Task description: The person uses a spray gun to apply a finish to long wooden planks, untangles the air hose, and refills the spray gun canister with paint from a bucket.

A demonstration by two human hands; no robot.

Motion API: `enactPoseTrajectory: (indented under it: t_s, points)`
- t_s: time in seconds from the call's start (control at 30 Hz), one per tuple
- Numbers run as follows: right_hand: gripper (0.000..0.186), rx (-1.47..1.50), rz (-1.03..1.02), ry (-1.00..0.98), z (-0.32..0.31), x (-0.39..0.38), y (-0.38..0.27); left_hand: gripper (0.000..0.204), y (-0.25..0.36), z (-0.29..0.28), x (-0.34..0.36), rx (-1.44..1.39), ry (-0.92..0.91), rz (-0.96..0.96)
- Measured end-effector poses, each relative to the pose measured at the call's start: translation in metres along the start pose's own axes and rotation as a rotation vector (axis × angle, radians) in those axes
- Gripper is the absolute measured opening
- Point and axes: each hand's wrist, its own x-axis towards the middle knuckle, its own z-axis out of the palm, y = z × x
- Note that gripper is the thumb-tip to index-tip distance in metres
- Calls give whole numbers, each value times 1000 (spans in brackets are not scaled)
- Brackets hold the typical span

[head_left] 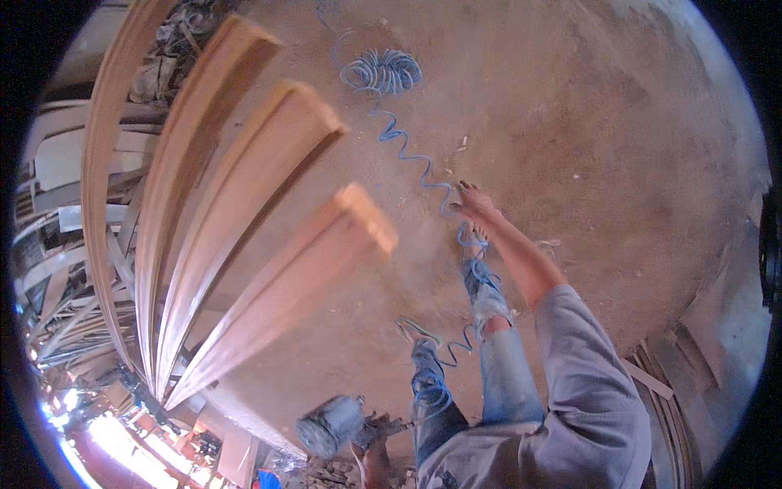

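Note:
My left hand [375, 444], low in the view, is closed round a paint spray gun [389, 426] with a grey, paint-stained cup [330, 425]. A blue coiled air hose [429, 173] winds over the floor, past my legs and close to the gun; its join to the gun is not clear. Stretched out ahead, my right hand [474, 202] has its fingers closed at the hose, though the grip itself is small and partly hidden. Left of me stand long wooden mouldings [297, 281], their broad ends raised toward me and apart from both hands.
A bundle of coiled hose [381, 72] lies farther out on the dusty brown floor [619, 171]. Piled boards and offcuts [69, 171] line the left side. More wood strips [664, 407] lean at the lower right. Loops of hose lie around my feet.

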Motion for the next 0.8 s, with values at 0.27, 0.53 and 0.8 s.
enactPoseTrajectory:
  t_s: [0.27, 0.53, 0.8]
  points:
    - [74, 225, -100, -289, 69, 50, 10, 35, 33, 83, 55, 856, -156, 201]
    - [34, 369, -478, -161, 19, -288, 71, 46, -35, 130, 152, 602, -409, 134]
    - [41, 442, -668, -246, -40, -449, 5, 46, 74, 245, 132, 132, -264, 330]
